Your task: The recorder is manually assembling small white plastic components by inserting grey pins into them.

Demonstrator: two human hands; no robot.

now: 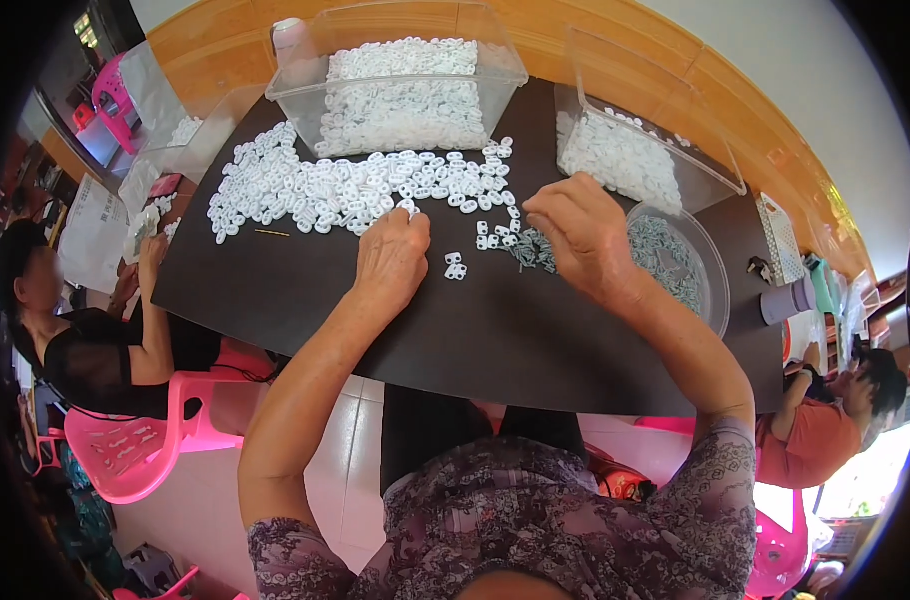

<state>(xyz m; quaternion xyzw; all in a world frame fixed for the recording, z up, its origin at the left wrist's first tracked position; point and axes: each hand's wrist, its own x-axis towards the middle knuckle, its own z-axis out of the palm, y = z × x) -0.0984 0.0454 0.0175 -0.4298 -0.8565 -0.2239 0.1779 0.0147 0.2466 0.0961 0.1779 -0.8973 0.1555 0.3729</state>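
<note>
With the left hand (390, 255) pinching a white clip (407, 208) and the right hand (580, 235) curled over grey pins (530, 252), a sweeping wrist may scatter the loose clips (456, 266).

A white patterned box (778, 238) stands at the table's (475, 340) right edge.

pink chair (140, 450) | seated person in black (95, 350) | lavender cup, perhaps (787, 300)

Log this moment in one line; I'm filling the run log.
left hand: on white plastic pieces | right hand: over small grey parts | surface: dark table
</note>
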